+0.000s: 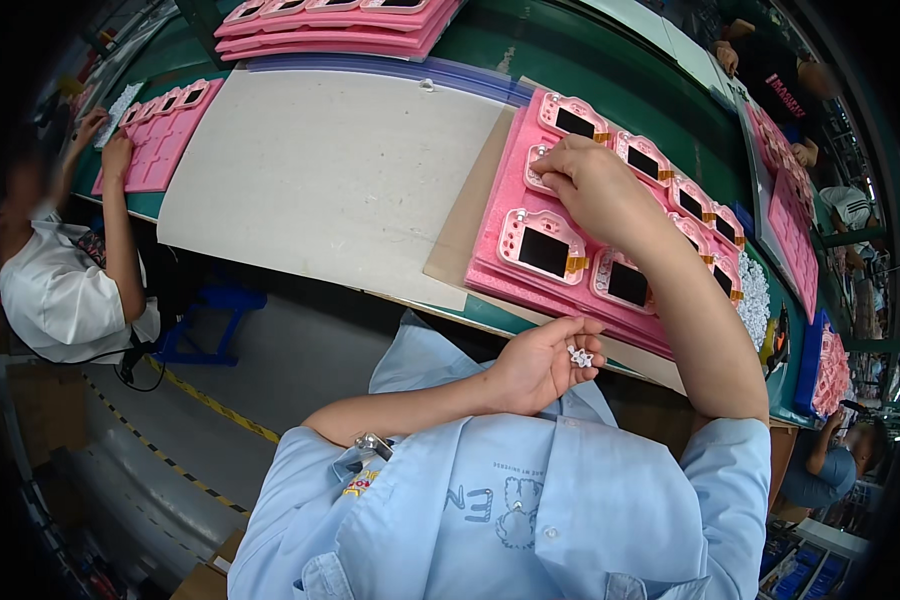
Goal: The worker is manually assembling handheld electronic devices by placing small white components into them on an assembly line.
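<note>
Pink device shell (533, 160) is sitting in the near-left tray's middle row, right hand (597, 192) covering most of it; thumb and fingers are pinching close together at its edge, can't tell if they're gripping a part. Left hand (538, 368) is turning palm up by the table edge, fingers half curled, cradling small white pieces (580, 356). Foam tray (515, 197) is holding more pink shells (544, 251) with dark screens and orange tabs. Beyond, white heap (753, 300) is lying right of the tray, yellow-black tool (774, 345) near it. Grey sheet (340, 170) is covering the table leftward; co-worker (70, 290) in white is handling another pink tray (155, 165) at far left.
</note>
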Demonstrator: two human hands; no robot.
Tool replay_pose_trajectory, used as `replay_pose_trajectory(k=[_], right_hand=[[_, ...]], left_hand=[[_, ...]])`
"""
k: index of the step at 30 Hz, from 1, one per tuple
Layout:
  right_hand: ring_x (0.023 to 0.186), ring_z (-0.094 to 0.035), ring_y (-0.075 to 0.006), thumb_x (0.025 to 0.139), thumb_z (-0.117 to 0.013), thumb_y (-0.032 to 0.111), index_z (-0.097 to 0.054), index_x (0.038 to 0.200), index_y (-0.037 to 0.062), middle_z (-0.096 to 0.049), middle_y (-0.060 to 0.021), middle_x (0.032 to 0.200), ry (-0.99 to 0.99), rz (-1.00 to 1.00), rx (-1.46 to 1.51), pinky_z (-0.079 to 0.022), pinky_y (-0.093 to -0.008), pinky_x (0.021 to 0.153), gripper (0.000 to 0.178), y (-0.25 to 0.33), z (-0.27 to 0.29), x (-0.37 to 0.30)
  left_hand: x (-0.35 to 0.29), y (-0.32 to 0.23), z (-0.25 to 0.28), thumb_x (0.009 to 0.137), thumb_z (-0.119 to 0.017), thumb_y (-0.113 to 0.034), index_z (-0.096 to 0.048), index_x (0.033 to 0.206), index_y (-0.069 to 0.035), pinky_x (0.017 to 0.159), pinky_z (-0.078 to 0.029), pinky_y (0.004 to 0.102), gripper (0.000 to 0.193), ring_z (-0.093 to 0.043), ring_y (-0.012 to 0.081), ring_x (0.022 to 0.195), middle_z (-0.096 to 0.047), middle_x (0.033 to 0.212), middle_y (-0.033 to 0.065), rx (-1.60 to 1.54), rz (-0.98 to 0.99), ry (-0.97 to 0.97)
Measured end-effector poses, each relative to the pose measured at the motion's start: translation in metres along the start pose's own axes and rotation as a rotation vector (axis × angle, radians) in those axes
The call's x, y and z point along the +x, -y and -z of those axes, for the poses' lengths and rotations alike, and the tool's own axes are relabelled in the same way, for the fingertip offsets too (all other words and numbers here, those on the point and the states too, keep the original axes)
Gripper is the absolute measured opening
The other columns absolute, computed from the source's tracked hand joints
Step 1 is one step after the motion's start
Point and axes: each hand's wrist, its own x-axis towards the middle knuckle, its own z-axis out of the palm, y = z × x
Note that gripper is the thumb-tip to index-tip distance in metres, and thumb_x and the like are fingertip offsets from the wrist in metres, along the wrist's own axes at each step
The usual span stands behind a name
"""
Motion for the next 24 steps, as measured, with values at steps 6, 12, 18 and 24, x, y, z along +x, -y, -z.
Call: replay_pose_trajectory(k=[6,12,18,24], right_hand=[[0.077,-0.059,-0.0222,0.083,-0.058,0.002,-0.066,0.093,-0.0027,-0.063,-0.0099,0.092,-0.023,0.031,0.053,-0.048,-0.0293,0.069,0.014,0.006,0.018,-0.017],[0.076,-0.056,-0.0232,0.079,-0.063,0.006,-0.065,0.092,0.0011,-0.060,-0.0088,0.088,0.198,0.091,0.085,-0.047,-0.0310,0.069,0.014,0.030,0.053,-0.080],[0.079,-0.055,-0.0232,0.074,-0.069,0.010,-0.067,0.089,0.0050,-0.059,-0.0072,0.084,0.234,0.036,-0.105,-0.045,-0.0313,0.073,0.016,0.030,0.037,-0.149],[0.082,-0.055,-0.0239,0.072,-0.071,0.011,-0.067,0.089,0.0057,-0.058,-0.0062,0.083,0.187,0.030,-0.113,-0.044,-0.0323,0.077,0.018,0.025,0.037,-0.157]], left_hand=[[0.000,0.001,0.001,0.099,-0.041,-0.021,-0.055,0.108,-0.003,0.075,-0.049,0.0285,0.025,-0.059,0.0171,0.085,-0.059,0.092,0.0072,-0.019,0.008,0.030],[-0.001,0.003,-0.010,0.099,-0.040,-0.020,-0.055,0.110,-0.002,0.075,-0.049,0.0281,0.025,-0.059,0.0161,0.086,-0.059,0.096,0.0073,-0.030,-0.060,-0.026],[0.010,0.007,-0.016,0.098,-0.038,-0.019,-0.054,0.113,-0.001,0.076,-0.048,0.0261,0.029,-0.059,0.0159,0.084,-0.061,0.102,0.0089,-0.036,-0.015,0.027],[0.018,0.009,-0.006,0.099,-0.038,-0.020,-0.054,0.114,0.000,0.080,-0.048,0.0267,0.030,-0.060,0.0155,0.088,-0.061,0.105,0.0090,-0.036,0.020,0.132]])
